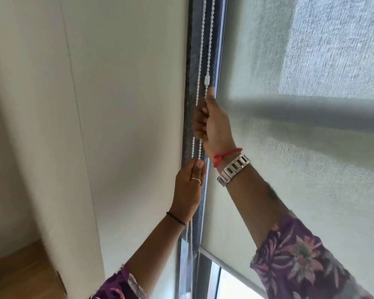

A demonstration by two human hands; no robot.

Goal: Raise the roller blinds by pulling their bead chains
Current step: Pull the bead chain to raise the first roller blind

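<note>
Between the pale wall [127, 104] and the grey roller blind [300, 169], a white bead chain [209, 39] hangs in two strands along the dark window frame [191, 61], and both hands of the person are on it. The right hand [212, 124] is the higher one. Its fingers [200, 121] are curled into a fist around the chain, with the thumb pointing up along the strand, so this hand grips the chain firmly. Just above this grip, on the strand nearer to the blind, sits a small white plastic connector [207, 79]. Below the fist the two strands come out again and run down to the left hand [189, 186].

The left hand is closed on the chain too; the thumb tip [200, 164] presses the beads against the fingers, and the chain goes on downward behind the wrist. On this hand I can see a thin ring [195, 180], and on its wrist a black band [175, 218]. The right wrist carries a red thread [226, 155] and a metal watch bracelet [233, 170]. Both sleeves [300, 262] are purple with a flower pattern.

To the right of both grips the blind covers almost all the glass. Its bottom bar [231, 271] is well below the left hand, and under it a strip of bright window [231, 288] shows.
</note>
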